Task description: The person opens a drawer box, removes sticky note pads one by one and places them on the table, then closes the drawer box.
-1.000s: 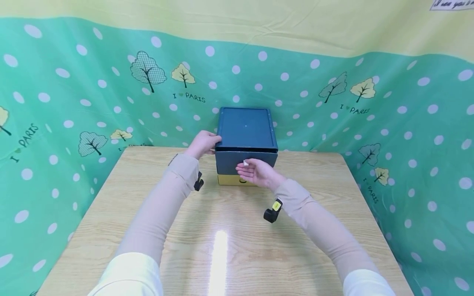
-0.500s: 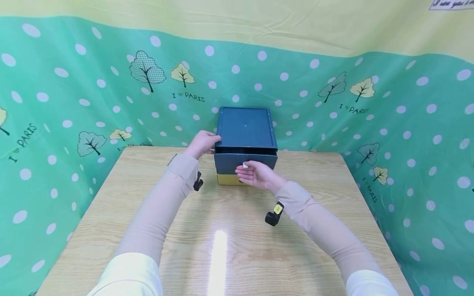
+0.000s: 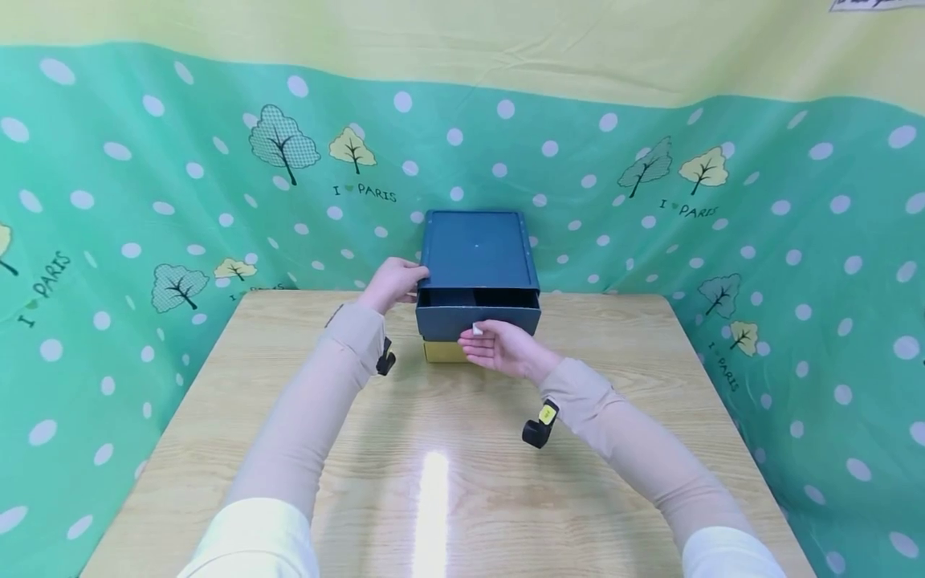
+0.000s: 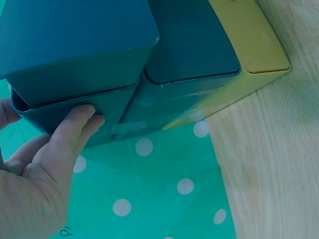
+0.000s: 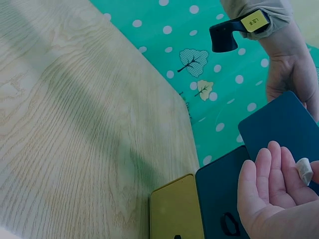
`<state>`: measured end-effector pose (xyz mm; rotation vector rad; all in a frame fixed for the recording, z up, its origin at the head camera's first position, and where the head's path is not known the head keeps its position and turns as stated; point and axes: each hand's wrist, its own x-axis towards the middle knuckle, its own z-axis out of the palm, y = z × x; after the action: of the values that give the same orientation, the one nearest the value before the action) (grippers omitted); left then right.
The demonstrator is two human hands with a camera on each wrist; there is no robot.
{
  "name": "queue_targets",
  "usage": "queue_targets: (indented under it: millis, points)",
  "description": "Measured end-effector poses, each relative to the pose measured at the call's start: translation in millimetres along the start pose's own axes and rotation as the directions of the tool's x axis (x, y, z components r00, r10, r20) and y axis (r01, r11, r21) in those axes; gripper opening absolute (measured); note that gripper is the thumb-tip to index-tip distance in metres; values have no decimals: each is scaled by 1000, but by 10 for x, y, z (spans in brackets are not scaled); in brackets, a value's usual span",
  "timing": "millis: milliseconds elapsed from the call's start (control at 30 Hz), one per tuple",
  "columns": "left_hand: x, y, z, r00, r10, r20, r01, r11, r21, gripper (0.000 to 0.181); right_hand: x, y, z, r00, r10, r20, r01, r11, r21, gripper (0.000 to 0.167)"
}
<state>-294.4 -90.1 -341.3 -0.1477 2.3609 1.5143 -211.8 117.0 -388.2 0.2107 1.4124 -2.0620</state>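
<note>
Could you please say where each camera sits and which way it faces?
Head: on the head, facing forward and down at the drawer unit; both arms show.
Left wrist: worn there, facing the unit's side; left hand shows.
Right wrist: worn there, facing the drawer fronts; right hand and left hand show.
Head and right wrist share both hands.

Green fabric sheeting [image 3: 477, 160] with white dots and printed trees hangs beyond the far, left and right edges of the pale wood-grain tabletop [image 3: 499, 466], topped by a pale-yellow fabric band [image 3: 462, 48]. A white strip of glare [image 3: 431, 514] lies between its side edges.
</note>
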Motion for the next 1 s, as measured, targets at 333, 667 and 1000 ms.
queue_targets:
  millis: [333, 667, 1000]
  points:
    - [41, -22, -13, 1000, 7, 7, -6, 1000, -22, 43, -14, 15, -5, 1000, 0, 21, 1, 1000, -10, 23]
    - [45, -33, -38, 999, -20, 40, 24, 995, -95, 51, -30, 30, 10, 1000, 11, 7, -11, 1000, -6, 24]
    - [18, -9, -42, 998, -45, 46, 52, 986, -157, 53, -54, 40, 5, 1000, 15, 11, -15, 1000, -14, 24]
